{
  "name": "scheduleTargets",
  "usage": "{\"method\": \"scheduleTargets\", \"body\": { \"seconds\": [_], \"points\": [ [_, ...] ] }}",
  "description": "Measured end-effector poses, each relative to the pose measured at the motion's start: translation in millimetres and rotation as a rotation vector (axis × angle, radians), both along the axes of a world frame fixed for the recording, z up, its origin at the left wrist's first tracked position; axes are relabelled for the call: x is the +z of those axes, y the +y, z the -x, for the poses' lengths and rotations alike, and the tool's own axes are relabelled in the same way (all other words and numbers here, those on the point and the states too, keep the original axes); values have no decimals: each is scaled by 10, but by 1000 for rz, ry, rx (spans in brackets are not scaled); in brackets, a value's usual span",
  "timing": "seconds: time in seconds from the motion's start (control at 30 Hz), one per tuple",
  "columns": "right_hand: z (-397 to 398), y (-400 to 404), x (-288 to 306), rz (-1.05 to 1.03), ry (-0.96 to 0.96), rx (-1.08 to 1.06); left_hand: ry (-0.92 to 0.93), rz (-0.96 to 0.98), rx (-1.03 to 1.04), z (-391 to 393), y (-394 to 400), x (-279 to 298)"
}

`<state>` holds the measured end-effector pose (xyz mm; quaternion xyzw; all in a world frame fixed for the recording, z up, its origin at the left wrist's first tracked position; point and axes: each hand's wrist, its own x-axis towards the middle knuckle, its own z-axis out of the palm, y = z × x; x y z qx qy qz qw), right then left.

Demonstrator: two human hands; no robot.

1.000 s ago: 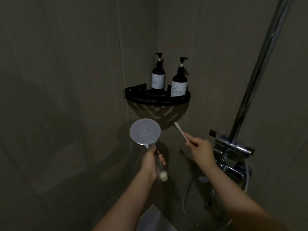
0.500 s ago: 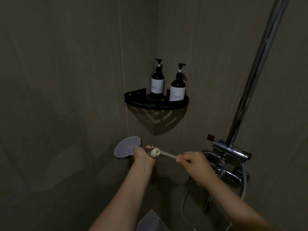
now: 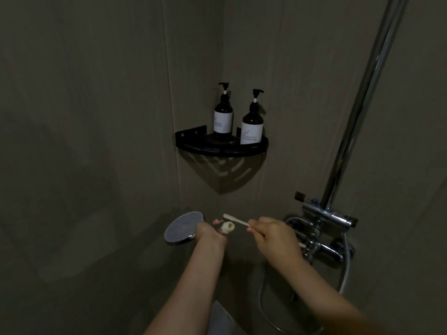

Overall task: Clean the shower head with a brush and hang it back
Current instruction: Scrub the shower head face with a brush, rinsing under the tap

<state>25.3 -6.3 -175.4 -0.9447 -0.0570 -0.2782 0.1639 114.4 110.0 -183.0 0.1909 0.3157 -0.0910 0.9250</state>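
Head view, dim light. My left hand [image 3: 210, 234] is closed around the handle of the shower head [image 3: 182, 228], held low below the corner shelf [image 3: 221, 149]; its round face points left, the handle's white end toward my right hand [image 3: 275, 238]. My right-hand fingers pinch the white brush [image 3: 235, 220], its tip just above the handle's end; contact probably, but too dark to confirm. Two pump bottles [image 3: 251, 125] stand on the shelf. Chrome mixer valve [image 3: 326, 228] sits right of my right hand.
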Motion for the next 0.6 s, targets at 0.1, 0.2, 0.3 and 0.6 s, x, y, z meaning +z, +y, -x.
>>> {"method": "scheduleTargets", "body": {
  "seconds": [0.1, 0.2, 0.3, 0.6],
  "points": [
    [31, 95, 50, 118, -37, 2, -5, -27, -34, 23, -3, 12],
    [69, 91, 36, 178, -44, -64, 17, -15, -21, -18, 19, 5],
    [77, 4, -52, 68, -42, -156, 18, -14, -7, -14, 20, -1],
    [180, 62, -132, 191, -172, -86, 28, -8, -24, -3, 40, -74]
  ]
}}
